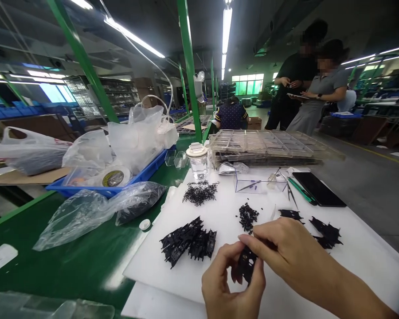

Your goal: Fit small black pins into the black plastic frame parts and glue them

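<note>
My left hand [231, 285] grips a flat black plastic part with round holes [247, 263] between thumb and fingers, tilted above the white work sheet. My right hand [286, 248] is closed, its thumb at the part's upper edge; whatever its curled fingers pinch is hidden. Just beyond the hands is a small heap of tiny black pieces [248, 215]. To the left lies a pile of similar black plastic parts [188, 241], with a tangle of thin black pieces [201, 192] behind it. More black parts [326, 231] rest beyond my right forearm.
Behind are a lidded clear jar [198, 164], a clear open box [249, 180], tweezers [291, 195], a green-handled tool [301, 190], a black slab [319, 189] and stacked clear compartment trays [269, 144]. Plastic bags fill a blue bin [146, 170] at left. Two people [306, 84] stand farther back.
</note>
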Available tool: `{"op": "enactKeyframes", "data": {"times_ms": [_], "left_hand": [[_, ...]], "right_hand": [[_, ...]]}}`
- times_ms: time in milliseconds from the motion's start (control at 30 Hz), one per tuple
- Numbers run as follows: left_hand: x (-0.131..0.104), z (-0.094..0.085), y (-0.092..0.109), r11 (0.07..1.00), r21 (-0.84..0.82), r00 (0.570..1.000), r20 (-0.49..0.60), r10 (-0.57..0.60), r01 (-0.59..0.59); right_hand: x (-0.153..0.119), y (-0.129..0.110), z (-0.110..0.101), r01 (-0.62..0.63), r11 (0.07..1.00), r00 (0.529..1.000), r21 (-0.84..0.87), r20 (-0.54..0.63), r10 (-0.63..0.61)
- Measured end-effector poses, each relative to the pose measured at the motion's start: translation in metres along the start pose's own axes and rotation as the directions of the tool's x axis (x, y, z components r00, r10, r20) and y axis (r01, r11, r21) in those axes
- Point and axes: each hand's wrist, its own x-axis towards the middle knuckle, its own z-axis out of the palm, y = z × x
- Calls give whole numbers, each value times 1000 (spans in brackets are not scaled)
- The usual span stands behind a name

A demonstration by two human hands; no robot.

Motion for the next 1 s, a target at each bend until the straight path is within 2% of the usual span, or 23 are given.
{"op": "enactKeyframes", "data": {"times_ms": [167,300,567,700,867,933,1000], "left_hand": [[2,-3,-1,985,153,996,40,76,-82],[4,-8,-1,960,256,991,94,93,-115],[8,-22,1,915,362,976,183,119,-179],[23,-41,-3,811,523,964,123,234,-263],[43,-58,-17,724,649,960,38,276,-234],[46,-60,-24,696,684,961,29,274,-219],[47,-59,-30,668,713,962,31,271,-211]], "right_hand": [[1,5,8,-36,999,999,-27,-34,35],[1,6,14,-48,999,997,-15,-59,47],[-5,6,22,-10,1000,994,30,-111,13],[-16,15,11,29,995,958,94,-286,-1],[-32,37,-13,-24,990,873,135,-480,87],[-35,48,-20,-87,988,847,126,-512,140],[-38,63,-24,-166,980,854,106,-482,197]]}}
